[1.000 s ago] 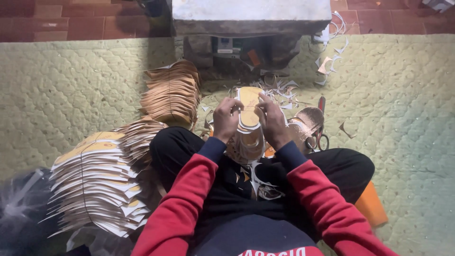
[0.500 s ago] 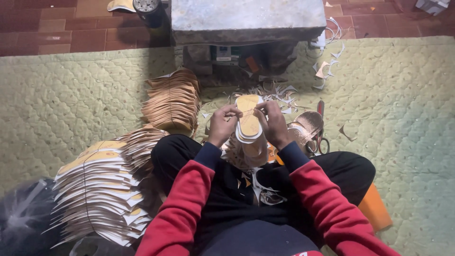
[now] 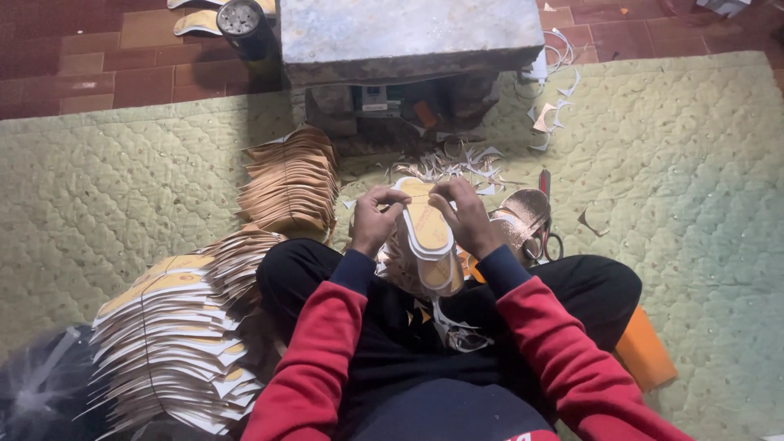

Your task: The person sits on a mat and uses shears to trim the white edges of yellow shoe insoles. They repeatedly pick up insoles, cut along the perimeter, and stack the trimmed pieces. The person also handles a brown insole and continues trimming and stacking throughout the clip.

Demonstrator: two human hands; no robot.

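Tan shoe insoles (image 3: 428,233) sat pinched between your left hand (image 3: 372,220) and right hand (image 3: 467,216), mid-alignment; squaring their edges seemingly came next, scissors (image 3: 545,237) just beside

Home floor workshop: stacked insole cutouts (image 3: 167,343) on quilted mat (image 3: 98,188), paper offcuts (image 3: 457,163), scissors (image 3: 547,237) (tiled floor beyond).

Dim, warm light, perhaps from above; soft, shadowy lower corners.

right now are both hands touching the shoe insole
Touching. The head view shows the left hand and right hand both gripping the top of the shoe insole, with fingers wrapped over its edges.
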